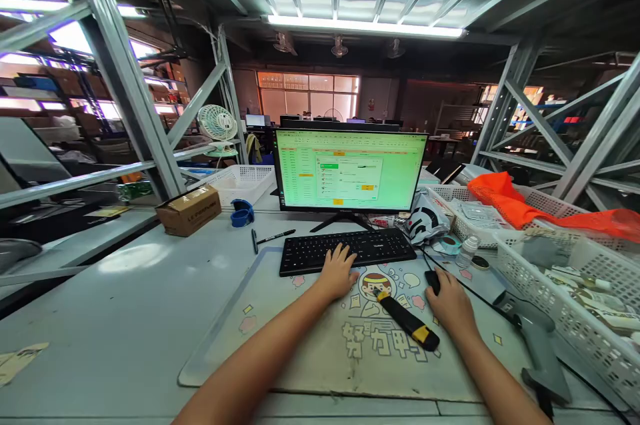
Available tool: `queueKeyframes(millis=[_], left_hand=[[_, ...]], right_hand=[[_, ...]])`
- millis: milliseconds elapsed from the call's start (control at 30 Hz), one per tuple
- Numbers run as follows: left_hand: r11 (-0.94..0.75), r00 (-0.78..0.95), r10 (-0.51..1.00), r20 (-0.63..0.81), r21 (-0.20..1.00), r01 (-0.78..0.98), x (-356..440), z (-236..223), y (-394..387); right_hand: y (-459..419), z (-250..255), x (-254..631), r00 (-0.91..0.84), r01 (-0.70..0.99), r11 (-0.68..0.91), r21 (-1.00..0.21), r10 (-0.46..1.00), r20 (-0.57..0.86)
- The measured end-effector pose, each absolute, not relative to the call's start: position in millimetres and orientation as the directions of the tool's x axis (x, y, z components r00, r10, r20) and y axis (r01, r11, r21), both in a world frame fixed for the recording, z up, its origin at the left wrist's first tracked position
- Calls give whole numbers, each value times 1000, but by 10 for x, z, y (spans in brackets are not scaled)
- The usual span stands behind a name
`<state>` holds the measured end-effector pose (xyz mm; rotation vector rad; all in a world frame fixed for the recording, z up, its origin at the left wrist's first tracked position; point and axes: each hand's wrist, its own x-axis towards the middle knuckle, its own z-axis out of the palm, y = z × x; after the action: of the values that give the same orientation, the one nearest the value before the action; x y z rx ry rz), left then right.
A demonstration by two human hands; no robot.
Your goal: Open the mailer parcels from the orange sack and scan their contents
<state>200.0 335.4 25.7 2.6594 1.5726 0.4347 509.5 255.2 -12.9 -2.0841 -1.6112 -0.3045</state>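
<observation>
My left hand (336, 273) rests on the front edge of a black keyboard (370, 246), fingers spread flat over the keys. My right hand (450, 302) lies curled over a black mouse (433, 280) on a printed desk mat (280, 338). Between my hands, on the mat, lies a black and yellow utility knife (407, 322). Behind the keyboard a monitor (350, 170) shows a green spreadsheet with a dialog window.
A grey barcode scanner (537, 338) lies at right beside white baskets (560, 318) of small items; an orange cloth (505, 202) drapes over one. At left sit a cardboard box (189, 209), blue tape dispenser (242, 213), a pen (275, 237) and a small fan (217, 125). Metal shelving frames both sides.
</observation>
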Motion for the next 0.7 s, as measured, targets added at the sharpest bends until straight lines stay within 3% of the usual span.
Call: queueKeyframes(millis=[367,567,700], left_hand=[[-579,536,807,248,159,800,2588,455,3710],[-542,503,834,224,172,822,2319,499,3548],[-422,386,899,205,180,888,1865,485,3372]], right_hand=[[2578,-125,5095,294,947,-191,-258,836,462],[2619,-185,5131,280,949,-173,-264,845,455],[2662,-243,5168,276,948,-163,-275,851,447]])
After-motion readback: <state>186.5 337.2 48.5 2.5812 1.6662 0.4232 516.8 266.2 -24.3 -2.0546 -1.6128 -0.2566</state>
